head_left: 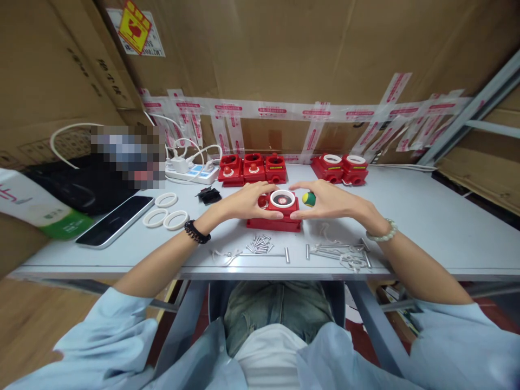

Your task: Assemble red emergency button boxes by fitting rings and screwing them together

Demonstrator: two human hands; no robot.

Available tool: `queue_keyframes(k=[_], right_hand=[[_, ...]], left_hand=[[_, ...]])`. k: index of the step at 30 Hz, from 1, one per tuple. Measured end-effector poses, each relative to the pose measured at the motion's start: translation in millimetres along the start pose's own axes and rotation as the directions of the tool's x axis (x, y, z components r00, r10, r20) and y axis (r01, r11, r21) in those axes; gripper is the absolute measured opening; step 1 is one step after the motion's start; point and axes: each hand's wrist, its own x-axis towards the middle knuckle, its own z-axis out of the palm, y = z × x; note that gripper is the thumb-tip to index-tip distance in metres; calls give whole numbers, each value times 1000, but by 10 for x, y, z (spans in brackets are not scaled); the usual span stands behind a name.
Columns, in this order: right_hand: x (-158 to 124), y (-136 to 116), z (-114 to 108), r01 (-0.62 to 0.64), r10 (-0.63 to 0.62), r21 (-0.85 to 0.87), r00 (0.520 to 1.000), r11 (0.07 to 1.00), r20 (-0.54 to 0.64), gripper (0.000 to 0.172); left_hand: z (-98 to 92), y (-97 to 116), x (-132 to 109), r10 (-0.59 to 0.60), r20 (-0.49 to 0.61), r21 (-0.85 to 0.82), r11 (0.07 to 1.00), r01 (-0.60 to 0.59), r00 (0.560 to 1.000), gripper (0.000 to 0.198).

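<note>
In front of me on the table stands a red box (pixel 274 224) with a white ring (pixel 283 199) on its top and a dark round face inside the ring. My left hand (pixel 254 200) curves round the box's left side, thumb in front and fingers behind, close to the ring. At the right side of the box is my right hand (pixel 329 198), its thumb and forefinger near the ring. A green and yellow rounded handle (pixel 309 199) is tucked in the right palm; its other end is hidden.
Farther back stand several red boxes (pixel 254 169), two with white rings (pixel 332 159). Loose white rings (pixel 175 220), a phone (pixel 116 222) and black pieces (pixel 209 195) lie left. Screws (pixel 260 244) and metal T-shaped rods (pixel 337 250) lie near the front edge. A power strip (pixel 195 172) stands behind.
</note>
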Motion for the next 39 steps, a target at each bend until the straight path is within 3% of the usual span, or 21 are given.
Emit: queue_keyframes(k=[3, 8, 12, 17, 19, 21, 25, 28, 30, 35, 39], right_hand=[[10, -9, 4, -27, 22, 63, 997, 998, 79, 61], [13, -13, 18, -15, 4, 98, 994, 995, 106, 60], [24, 18, 23, 23, -32, 104, 995, 994, 91, 60], [45, 42, 33, 9, -16, 83, 997, 997, 81, 61], [35, 42, 6, 0, -2, 59, 1000, 998, 31, 65], [5, 31, -63, 21, -14, 71, 995, 997, -99, 61], [-90, -57, -287, 121, 26, 309, 902, 943, -431, 40], [-140, -183, -401, 180, 129, 596, 889, 783, -439, 35], [-149, -273, -402, 202, 160, 659, 881, 725, -445, 32], [-134, -424, -207, 213, 90, 583, 890, 784, -447, 24], [-121, -462, 6, 216, 52, 421, 840, 881, -540, 26]], left_hand=[[10, 7, 6, 29, -1, -42, 999, -29, 1000, 66], [46, 1, 7, 69, 60, -224, 973, -54, 996, 62], [58, -3, 3, 46, 83, -202, 979, -29, 995, 73], [43, 15, 4, 51, 76, -147, 988, -39, 996, 69], [35, 21, 4, 50, 80, -138, 990, -39, 996, 69], [26, 26, 3, 39, 90, -135, 990, -27, 995, 71], [3, 39, 7, 11, 133, -136, 991, 7, 991, 73], [-21, 54, 21, 1, 160, -107, 994, 16, 987, 71], [-39, 64, 29, -8, 178, -86, 996, 24, 984, 71], [-60, 67, 37, -3, 193, -99, 995, 23, 981, 74], [-39, 34, 47, 10, 192, -74, 997, 4, 981, 73]])
